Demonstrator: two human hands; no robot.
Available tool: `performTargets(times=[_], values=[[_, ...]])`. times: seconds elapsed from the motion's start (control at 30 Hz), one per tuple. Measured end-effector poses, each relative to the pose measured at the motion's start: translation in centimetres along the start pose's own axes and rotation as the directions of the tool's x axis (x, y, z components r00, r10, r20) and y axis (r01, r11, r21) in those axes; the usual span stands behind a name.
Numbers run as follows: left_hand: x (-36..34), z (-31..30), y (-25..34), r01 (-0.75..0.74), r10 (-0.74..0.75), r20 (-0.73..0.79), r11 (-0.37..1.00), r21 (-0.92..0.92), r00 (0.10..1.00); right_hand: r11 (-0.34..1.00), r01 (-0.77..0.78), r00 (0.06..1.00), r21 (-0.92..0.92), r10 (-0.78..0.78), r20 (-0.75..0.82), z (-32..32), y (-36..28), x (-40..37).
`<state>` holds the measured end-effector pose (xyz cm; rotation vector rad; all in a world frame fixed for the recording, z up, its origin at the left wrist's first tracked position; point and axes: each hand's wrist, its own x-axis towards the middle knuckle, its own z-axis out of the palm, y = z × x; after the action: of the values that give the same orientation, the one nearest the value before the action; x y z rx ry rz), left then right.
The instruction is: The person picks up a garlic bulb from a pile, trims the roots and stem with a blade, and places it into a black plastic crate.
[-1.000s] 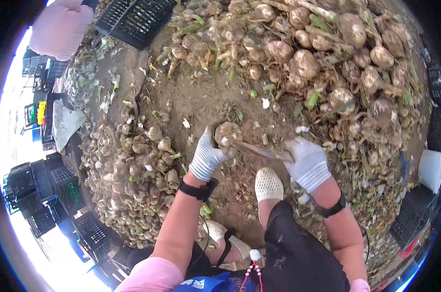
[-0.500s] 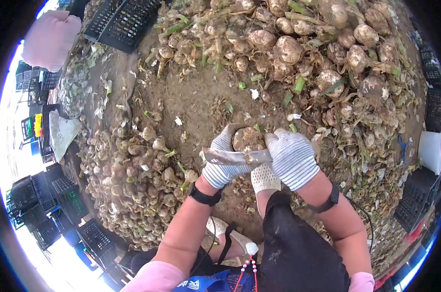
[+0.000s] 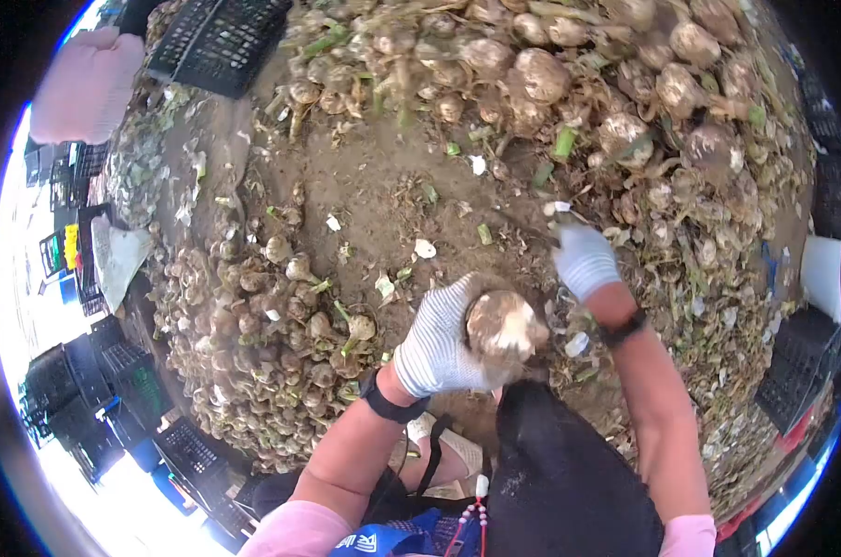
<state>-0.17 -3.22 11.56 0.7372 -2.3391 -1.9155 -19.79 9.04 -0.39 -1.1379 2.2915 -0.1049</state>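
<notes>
My left hand (image 3: 446, 342), in a striped white glove, is wrapped around a large garlic bulb (image 3: 504, 325) above my lap. A pale, bare patch shows on the bulb's upward face, and dirt covers its edges. Off to the right and farther forward, my right hand (image 3: 586, 261) is closed and blurred by motion. It grips the knife, whose blade (image 3: 530, 223) is only a faint smear pointing up and left. Loose bits of peel and cut green stem lie on the soil around both hands.
Large untrimmed garlic bulbs (image 3: 543, 76) are heaped in front. Smaller garlic bulbs (image 3: 253, 325) with short stems lie at left. A black crate (image 3: 221, 42) stands at far left, more crates (image 3: 796, 367) at right. Another person's pink-clad back (image 3: 86, 88) shows at upper left.
My hands have moved apart. The right hand has swung forward and away with the knife, while the left has tilted the bulb, bringing its pale patch into view. Fresh pale scraps lie on the soil.
</notes>
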Motion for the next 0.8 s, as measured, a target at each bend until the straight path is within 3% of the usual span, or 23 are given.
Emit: performTargets(times=[0.03,0.1,0.13,0.17,0.2,0.23,0.27,0.3,0.33,0.37,0.4,0.43,0.5,0.53,0.63,0.67,0.7,0.77,0.8], values=[[0.2,0.3,-0.2,0.021,-0.018,-0.077,0.999,0.037,0.997,0.980,-0.138,0.990,0.143,0.133,0.045,-1.3,-0.4,-1.8],[0.5,-0.7,-0.8,0.185,-0.168,-0.197,0.980,0.071,0.966,0.929,-0.081,0.953,0.360,0.178,-0.246,-0.1,1.1,-3.8],[0.5,-0.9,-1.3,0.185,-0.221,-0.143,0.956,-0.229,0.965,0.930,-0.072,0.953,0.360,0.171,-0.251,0.1,1.9,-3.7],[0.1,-1.1,-1.9,0.198,-0.234,-0.147,0.954,-0.223,0.961,0.898,-0.132,0.975,0.420,0.194,-0.109,0.6,2.4,-4.0],[-0.1,-1.4,-2.6,0.105,-0.141,-0.126,0.961,-0.257,0.982,0.860,-0.199,0.978,0.470,0.208,0.034,1.3,2.3,-4.2],[-0.2,-1.5,-3.3,0.003,-0.037,-0.110,0.955,-0.297,0.993,0.859,-0.196,0.978,0.473,0.205,0.034,1.6,2.1,-4.7],[-0.8,-1.1,-4.2,0.035,-0.077,-0.044,0.794,-0.607,0.996,0.833,-0.148,0.988,0.533,0.145,0.049,1.6,1.9,-5.2],[-0.6,-1.1,-3.8,0.021,-0.062,-0.046,0.791,-0.611,0.997,0.803,-0.101,0.995,0.587,0.086,0.053,0.3,1.0,-5.3],[-0.4,-1.1,-3.0,0.016,-0.018,-0.004,0.970,-0.242,1.000,0.850,-0.036,0.998,0.526,0.006,0.058,-1.5,-0.1,-5.6],[-0.2,-1.2,-2.1,-0.010,0.003,0.046,0.986,0.169,0.999,0.947,0.032,0.995,0.319,-0.059,0.076,-1.5,-0.5,-5.3],[0.4,-1.2,-1.0,-0.192,0.098,0.184,0.771,0.607,0.978,0.935,0.086,0.991,0.344,-0.114,0.063,-0.9,-0.5,-5.0],[0.4,-1.2,-1.0,-0.193,0.100,0.183,0.770,0.608,0.978,0.918,0.141,0.984,0.370,-0.170,0.047,-0.6,-0.6,-4.6],[0.5,-1.1,-1.4,-0.424,0.155,0.405,0.511,0.748,0.901,0.899,0.182,0.978,0.398,-0.207,0.019,-2.7,-2.6,-4.1],[0.5,-0.9,-1.8,-0.468,0.231,0.407,0.455,0.758,0.884,0.879,0.220,0.970,0.422,-0.241,-0.002,-3.8,-3.8,-3.8],[0.6,-1.0,-1.7,-0.585,0.296,0.504,0.412,0.699,0.811,0.855,0.290,0.939,0.431,-0.341,0.045,-5.0,-6.0,-2.6],[0.5,-1.0,-2.0,-0.639,0.346,0.541,0.334,0.693,0.767,0.873,0.325,0.917,0.363,-0.384,0.104,-4.6,-6.1,-1.9],[0.4,-1.3,-1.9,-0.639,0.344,0.541,0.336,0.693,0.768,0.873,0.324,0.917,0.364,-0.385,0.106,-3.9,-5.3,-0.9],[-0.1,-2.2,-1.3,-0.693,0.325,0.614,0.275,0.666,0.719,0.980,0.189,0.901,0.060,-0.198,0.387,-2.7,-2.2,0.3],[-0.5,-3.4,-1.2,-0.722,0.399,0.613,0.232,0.652,0.682,0.985,0.164,0.912,0.045,-0.169,0.374,-2.9,-0.6,-0.3]])
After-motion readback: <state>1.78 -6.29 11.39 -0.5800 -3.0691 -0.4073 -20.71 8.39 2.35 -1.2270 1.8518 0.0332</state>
